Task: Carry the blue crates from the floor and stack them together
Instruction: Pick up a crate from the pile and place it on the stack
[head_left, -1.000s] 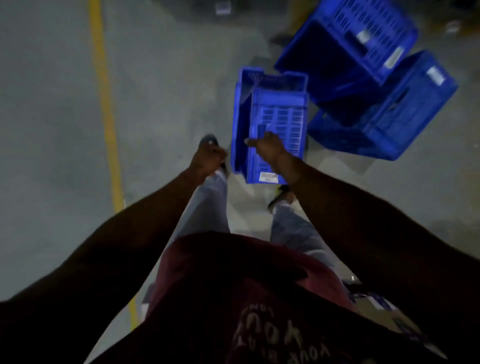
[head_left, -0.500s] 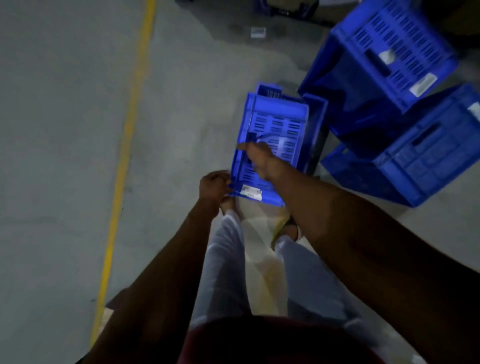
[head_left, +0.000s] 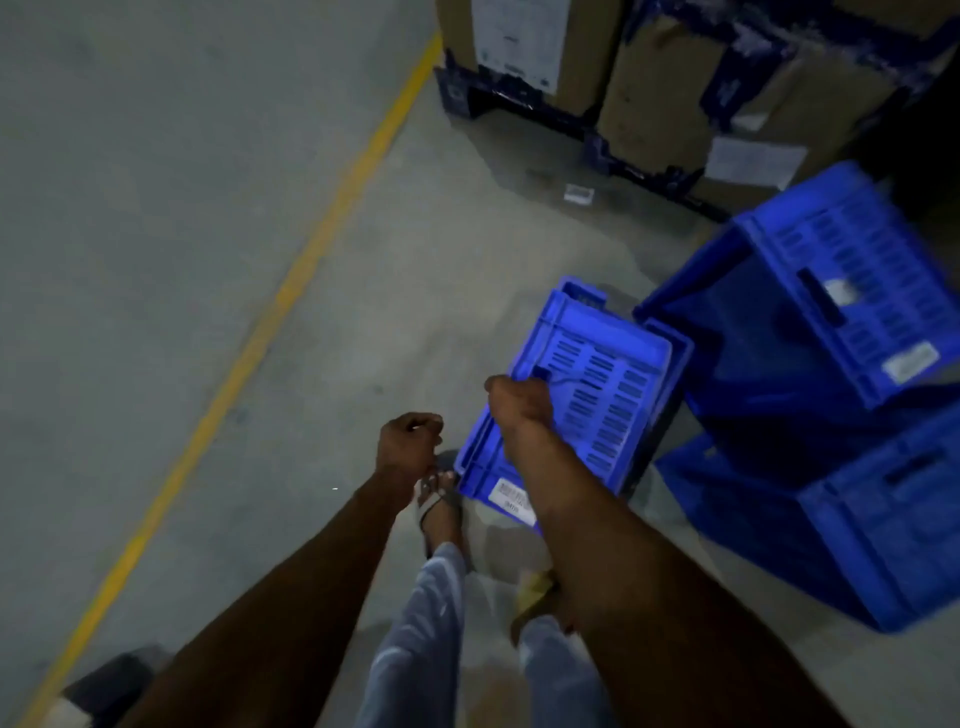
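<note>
Blue slotted crate (head_left: 587, 400) now tipped on its side, dragged closer to feet; right hand (head_left: 519, 405) grips its handle slot, left hand (head_left: 408, 441) curled, empty. Other crates (head_left: 831, 322) wait right. Lift starting.

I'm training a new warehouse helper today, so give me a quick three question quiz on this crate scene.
1. True or false: the right hand grips the side wall of the small blue crate.
2. Multiple choice: the left hand is A) gripping the crate, B) curled and holding nothing beside it, C) flat on the floor.
3. Fill in: the yellow line is painted on the ____.

Key: 1 true; 2 B; 3 floor. For reference, two larger blue crates lie to the right, with cardboard boxes behind.
</note>
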